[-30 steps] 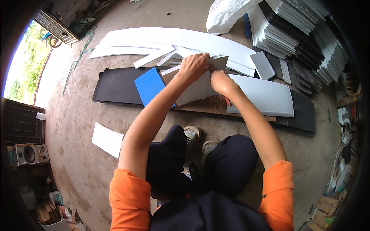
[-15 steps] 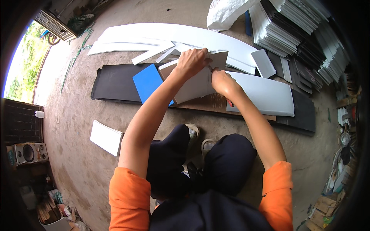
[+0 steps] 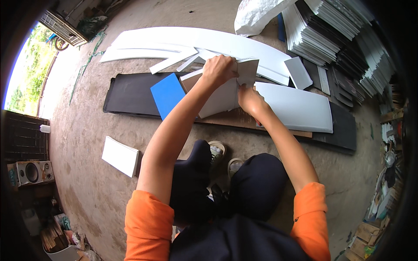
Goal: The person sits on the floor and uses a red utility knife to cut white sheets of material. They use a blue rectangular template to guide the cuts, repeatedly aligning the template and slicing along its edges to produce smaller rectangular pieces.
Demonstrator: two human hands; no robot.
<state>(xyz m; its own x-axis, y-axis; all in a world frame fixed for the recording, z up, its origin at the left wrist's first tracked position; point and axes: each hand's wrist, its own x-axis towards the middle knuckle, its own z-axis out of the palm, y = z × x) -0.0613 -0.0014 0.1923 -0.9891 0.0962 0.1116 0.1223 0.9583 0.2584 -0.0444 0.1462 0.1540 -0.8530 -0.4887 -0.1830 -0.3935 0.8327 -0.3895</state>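
Head view shows the left hand [image 3: 219,69] with fingers curled tight over the top edge of a white folded sheet [image 3: 226,89], while the right hand [image 3: 249,99] pinches its right side from below. The sheet's long axis runs diagonally away from the person, above a brown board [image 3: 244,118] and beside a blue panel [image 3: 167,95].

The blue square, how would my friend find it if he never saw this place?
Start at the long black mat lying across the concrete floor. The blue square lies tilted at its right end, just left of the person's left forearm. Every other sheet around it is white, grey or black; this is the only bright blue one.
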